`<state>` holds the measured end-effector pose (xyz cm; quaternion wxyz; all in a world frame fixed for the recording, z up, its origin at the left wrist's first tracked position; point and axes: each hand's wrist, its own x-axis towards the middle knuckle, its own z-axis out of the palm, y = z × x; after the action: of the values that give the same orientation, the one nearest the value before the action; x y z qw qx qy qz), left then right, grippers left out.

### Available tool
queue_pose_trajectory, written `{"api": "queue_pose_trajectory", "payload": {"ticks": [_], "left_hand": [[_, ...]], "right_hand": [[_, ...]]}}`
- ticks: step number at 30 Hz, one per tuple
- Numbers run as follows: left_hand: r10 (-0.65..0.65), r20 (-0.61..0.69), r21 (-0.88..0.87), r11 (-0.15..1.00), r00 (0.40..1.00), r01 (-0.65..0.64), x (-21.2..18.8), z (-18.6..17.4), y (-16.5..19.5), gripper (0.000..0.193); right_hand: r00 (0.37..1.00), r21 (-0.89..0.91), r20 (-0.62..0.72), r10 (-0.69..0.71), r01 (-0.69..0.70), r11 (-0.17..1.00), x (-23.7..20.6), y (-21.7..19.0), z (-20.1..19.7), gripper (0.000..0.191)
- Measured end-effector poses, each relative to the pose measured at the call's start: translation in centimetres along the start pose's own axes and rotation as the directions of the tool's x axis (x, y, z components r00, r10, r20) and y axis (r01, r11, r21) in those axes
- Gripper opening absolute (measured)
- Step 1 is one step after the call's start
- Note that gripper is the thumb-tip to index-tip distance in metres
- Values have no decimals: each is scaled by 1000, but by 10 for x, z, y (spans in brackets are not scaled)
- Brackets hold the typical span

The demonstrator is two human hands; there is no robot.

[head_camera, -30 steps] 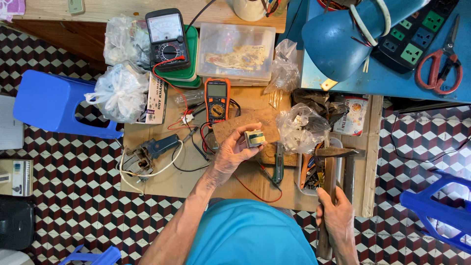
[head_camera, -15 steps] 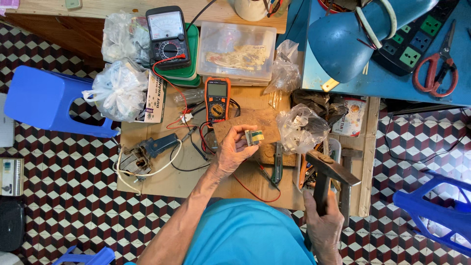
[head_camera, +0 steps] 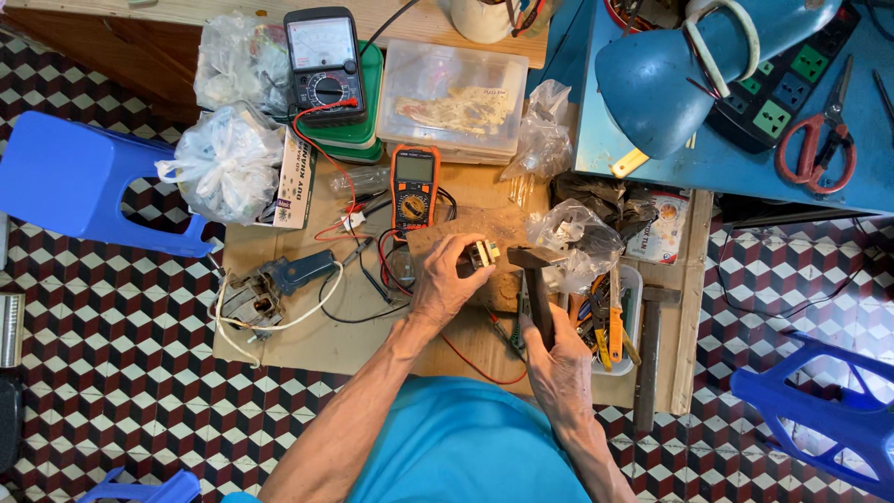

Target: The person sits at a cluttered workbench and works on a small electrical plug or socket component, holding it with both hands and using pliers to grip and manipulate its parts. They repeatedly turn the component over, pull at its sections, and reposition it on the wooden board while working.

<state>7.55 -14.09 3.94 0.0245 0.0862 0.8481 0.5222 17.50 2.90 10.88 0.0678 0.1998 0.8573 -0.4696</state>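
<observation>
My left hand [head_camera: 445, 279] grips a small transformer-like part [head_camera: 482, 253] with a metal core, holding it over a wooden block [head_camera: 466, 225] on the low work board [head_camera: 307, 331]. My right hand [head_camera: 562, 361] is wrapped around the handle of a hammer [head_camera: 536, 279], whose dark head sits just right of the small part, almost touching it. An orange digital multimeter [head_camera: 415, 189] lies just beyond my left hand.
An analogue multimeter [head_camera: 324, 65] sits on a green box behind. A clear plastic box [head_camera: 454, 101], tied plastic bags [head_camera: 223, 158], a tool tray [head_camera: 615, 321], a second hammer [head_camera: 649, 354], blue stools [head_camera: 79, 177] and a blue lamp [head_camera: 666, 79] surround the board. Red scissors [head_camera: 819, 149] lie far right.
My right hand lifted the hammer out of the tool tray at the right and brought it left, up beside the small part. My left hand stayed nearly still.
</observation>
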Motion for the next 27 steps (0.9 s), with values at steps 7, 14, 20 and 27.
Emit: {"api": "queue_pose_trajectory", "payload": {"ticks": [7,14,20,27], "left_hand": [[-129,-30,-25,991,991,128,-8,4,-1,41],[12,-44,174,985,999,-4,-2,8,-12,40],[59,-42,135,989,997,-53,0,4,-14,42],[112,-96,175,980,989,-94,-6,-8,-13,42]], "right_hand": [[999,-24,-20,-42,41,999,3,-3,5,30],[1000,-78,18,-8,9,997,7,-7,4,30],[962,-91,18,-271,272,958,9,-11,13,33],[995,-81,93,28,-20,997,17,-32,15,34]]}}
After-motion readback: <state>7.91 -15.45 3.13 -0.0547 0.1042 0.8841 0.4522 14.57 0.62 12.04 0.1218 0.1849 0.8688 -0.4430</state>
